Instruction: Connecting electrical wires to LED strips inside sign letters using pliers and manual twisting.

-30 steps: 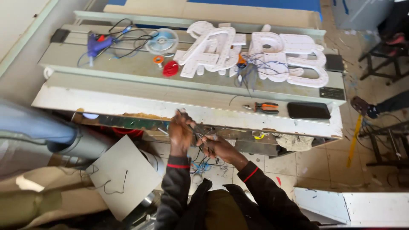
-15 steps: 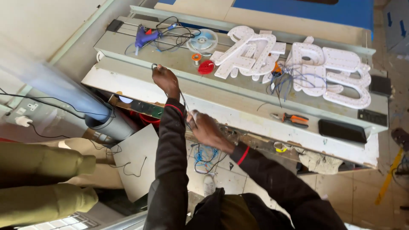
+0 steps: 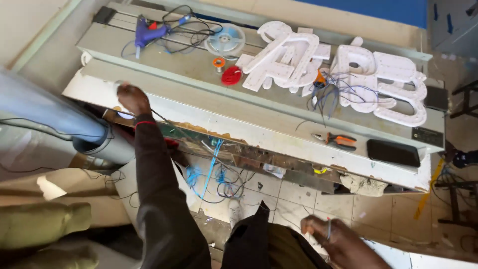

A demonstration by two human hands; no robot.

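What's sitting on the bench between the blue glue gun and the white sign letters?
In the head view, between the glue gun and the letters lie a pale reel, a small orange ring, a red disc and loose black cables.

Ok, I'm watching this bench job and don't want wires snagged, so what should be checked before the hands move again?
1. Left hand placement: at the near edge of the white bench, apparently on a thin dark wire. Ok.
2. Right hand hold: low by the body, something thin between the fingers; what it is, cannot tell.
3. Blue wires under the bench: hanging in a loose tangle. Not ok.
4. Pliers: lying on the bench, untouched. Ok.
5. Glue gun: at the far corner, cord looped beside it. Ok.
6. White sign letters: flat on the bench, loose wires between them. Cannot tell if connected.
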